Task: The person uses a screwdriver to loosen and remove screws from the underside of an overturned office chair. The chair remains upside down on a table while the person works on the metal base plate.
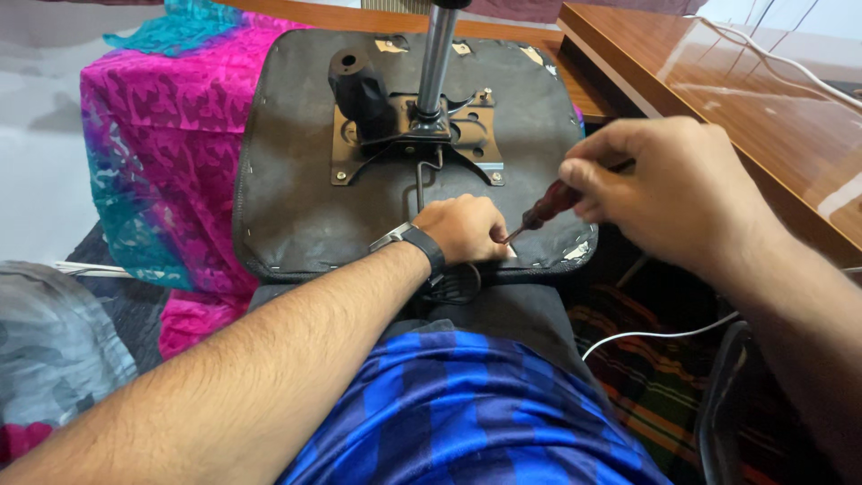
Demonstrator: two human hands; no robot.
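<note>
Upside-down chair seat [296,171] fills mid-frame. Right hand [669,193] is wrapped around a red-handled screwdriver [549,205], tip at the seat's lower edge, and left hand [462,229] pinches right beside it. One slip probably jabs those fingers.
</note>
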